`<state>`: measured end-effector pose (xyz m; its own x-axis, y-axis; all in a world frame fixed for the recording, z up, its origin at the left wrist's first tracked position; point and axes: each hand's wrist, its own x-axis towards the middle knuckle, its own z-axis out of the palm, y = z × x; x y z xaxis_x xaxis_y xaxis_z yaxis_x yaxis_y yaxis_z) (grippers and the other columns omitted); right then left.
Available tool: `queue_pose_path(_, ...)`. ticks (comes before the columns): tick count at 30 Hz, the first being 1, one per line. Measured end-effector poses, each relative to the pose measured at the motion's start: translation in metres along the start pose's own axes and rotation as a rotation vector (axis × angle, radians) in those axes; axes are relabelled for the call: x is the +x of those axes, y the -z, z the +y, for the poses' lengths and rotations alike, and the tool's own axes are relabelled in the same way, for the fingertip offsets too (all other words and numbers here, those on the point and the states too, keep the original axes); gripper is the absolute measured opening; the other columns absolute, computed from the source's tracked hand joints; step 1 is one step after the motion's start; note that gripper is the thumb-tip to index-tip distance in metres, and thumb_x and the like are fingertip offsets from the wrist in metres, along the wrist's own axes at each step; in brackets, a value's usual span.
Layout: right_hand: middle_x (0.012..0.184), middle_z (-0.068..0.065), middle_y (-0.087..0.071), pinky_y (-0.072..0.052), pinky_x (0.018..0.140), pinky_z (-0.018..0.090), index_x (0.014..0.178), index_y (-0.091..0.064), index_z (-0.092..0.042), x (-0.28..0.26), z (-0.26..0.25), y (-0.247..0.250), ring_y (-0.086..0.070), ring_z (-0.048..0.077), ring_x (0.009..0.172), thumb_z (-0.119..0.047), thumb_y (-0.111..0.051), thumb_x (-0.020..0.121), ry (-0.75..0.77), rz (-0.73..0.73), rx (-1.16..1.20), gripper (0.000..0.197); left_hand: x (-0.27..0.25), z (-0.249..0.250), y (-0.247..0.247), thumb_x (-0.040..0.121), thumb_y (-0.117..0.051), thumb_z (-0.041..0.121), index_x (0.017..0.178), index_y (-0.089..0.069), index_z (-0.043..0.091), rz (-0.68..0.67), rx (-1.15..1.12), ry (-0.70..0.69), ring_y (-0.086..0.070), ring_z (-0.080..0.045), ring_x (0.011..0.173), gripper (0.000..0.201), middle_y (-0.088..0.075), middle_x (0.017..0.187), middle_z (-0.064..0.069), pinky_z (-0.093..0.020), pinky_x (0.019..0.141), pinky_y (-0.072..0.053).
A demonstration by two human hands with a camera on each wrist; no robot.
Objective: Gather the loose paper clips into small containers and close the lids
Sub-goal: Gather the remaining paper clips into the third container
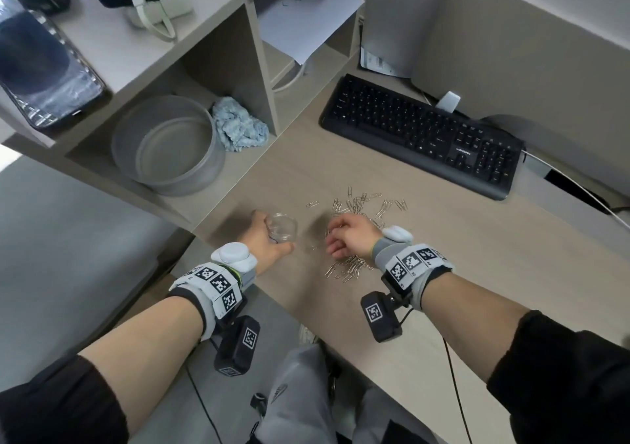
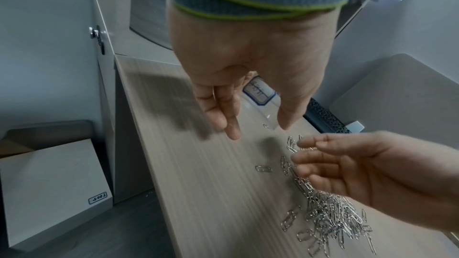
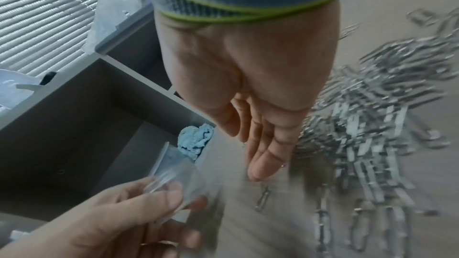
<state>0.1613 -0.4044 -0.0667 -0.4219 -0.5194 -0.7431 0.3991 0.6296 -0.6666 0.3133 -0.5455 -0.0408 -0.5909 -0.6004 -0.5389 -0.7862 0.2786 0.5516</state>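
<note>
My left hand [image 1: 272, 234] grips a small clear round container [image 1: 282, 227] just above the wooden desk [image 1: 443, 273]. In the left wrist view its fingers and thumb curl round the container [image 2: 259, 93], which bears a white label. Silver paper clips [image 1: 361, 205] lie scattered to the right, with more near my wrist [image 1: 347, 270]. My right hand [image 1: 335, 242] hovers over that pile, palm down, fingers relaxed and holding nothing. The right wrist view, which is blurred, shows its straight fingers [image 3: 261, 164] pointing at the desk beside the clips [image 3: 367, 125], with the container [image 3: 178, 174] at lower left.
A black keyboard [image 1: 422, 133] lies at the back right. A shelf unit on the left holds a grey round tin [image 1: 167, 143] and a crumpled blue cloth [image 1: 238, 126]. The desk's left edge runs close to my left hand. A white box [image 2: 52, 189] stands on the floor.
</note>
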Motion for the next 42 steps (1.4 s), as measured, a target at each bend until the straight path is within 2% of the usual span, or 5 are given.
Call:
queue_pose_path(14, 0.084, 0.013, -0.067, -0.059, 0.068, 0.040, 0.107, -0.060, -0.007, 0.020, -0.025, 0.003, -0.064, 0.027, 0.067, 0.001, -0.049, 0.092, 0.014, 0.087, -0.434, 0.021, 0.008, -0.009, 0.016, 0.079, -0.077, 0.028, 0.118, -0.037, 0.012, -0.011, -0.048, -0.005, -0.061, -0.024, 0.086, 0.058, -0.061, 0.101, -0.007, -0.028, 0.067, -0.045)
queue_pose_path(24, 0.159, 0.004, -0.021, -0.029, 0.109, 0.048, 0.146, -0.036, -0.012, 0.035, -0.010, -0.018, -0.021, 0.030, 0.142, -0.033, -0.054, 0.087, 0.506, -0.021, -1.539, 0.065, 0.010, -0.019, 0.019, 0.076, -0.079, 0.037, 0.127, -0.035, 0.013, -0.030, 0.011, 0.010, -0.061, -0.024, 0.087, 0.071, -0.062, 0.101, -0.002, -0.029, 0.075, -0.045)
queue_pose_path(30, 0.159, 0.003, -0.022, -0.032, 0.110, 0.049, 0.144, -0.036, -0.011, 0.016, 0.020, 0.020, -0.018, 0.028, 0.145, -0.046, -0.051, 0.088, 0.553, 0.001, -1.574, 0.068, 0.013, 0.000, 0.010, 0.080, -0.077, 0.017, 0.116, -0.037, 0.011, -0.034, -0.093, -0.030, -0.050, -0.005, 0.069, 0.054, -0.052, 0.088, 0.006, -0.007, 0.052, -0.035)
queue_pose_path(37, 0.158, 0.003, -0.026, -0.032, 0.112, 0.047, 0.149, -0.029, -0.015, 0.043, -0.019, 0.048, -0.023, 0.027, 0.143, -0.052, -0.048, 0.090, 0.433, 0.199, -1.418, 0.073, 0.013, 0.003, -0.001, 0.079, -0.079, 0.025, 0.126, -0.036, 0.009, -0.061, -0.094, -0.035, -0.056, -0.020, 0.085, 0.065, -0.059, 0.104, -0.005, -0.022, 0.064, -0.037)
queue_pose_path(42, 0.163, 0.005, -0.014, -0.022, 0.117, 0.045, 0.152, -0.026, -0.012, 0.024, 0.009, 0.041, -0.014, 0.026, 0.149, -0.050, -0.044, 0.093, 0.447, 0.040, -1.521, 0.073, 0.015, 0.003, 0.006, 0.079, -0.078, 0.023, 0.122, -0.037, 0.008, -0.063, -0.072, -0.033, -0.056, -0.018, 0.080, 0.061, -0.059, 0.103, -0.007, -0.024, 0.063, -0.039)
